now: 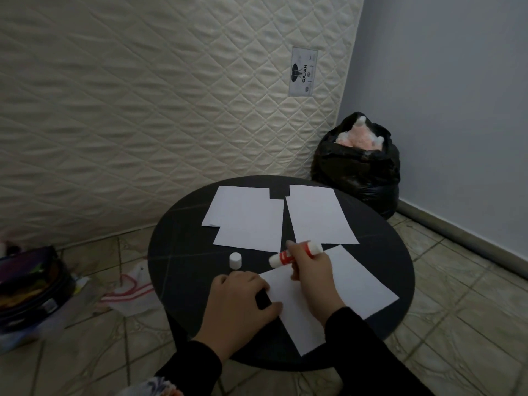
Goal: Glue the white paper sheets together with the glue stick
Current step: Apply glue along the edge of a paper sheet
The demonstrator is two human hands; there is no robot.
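Note:
On the round black table (183,252) lie several white paper sheets. The nearest sheet (357,284) lies slanted at the front. My left hand (237,301) rests flat on its left edge and holds nothing. My right hand (311,272) grips a red-and-white glue stick (281,258) that lies almost level above the sheet's far edge, its white end pointing left. The stick's white cap (235,260) stands upright on the table, just left of it. Two overlapping sheets (245,218) lie at the back left and another sheet (320,215) at the back right.
A quilted mattress (143,110) leans against the wall behind the table. A black plastic bag (357,170) with pink stuffing stands at the back right on the tiled floor. A dark case (31,290) and a white bag (134,292) lie on the floor at the left.

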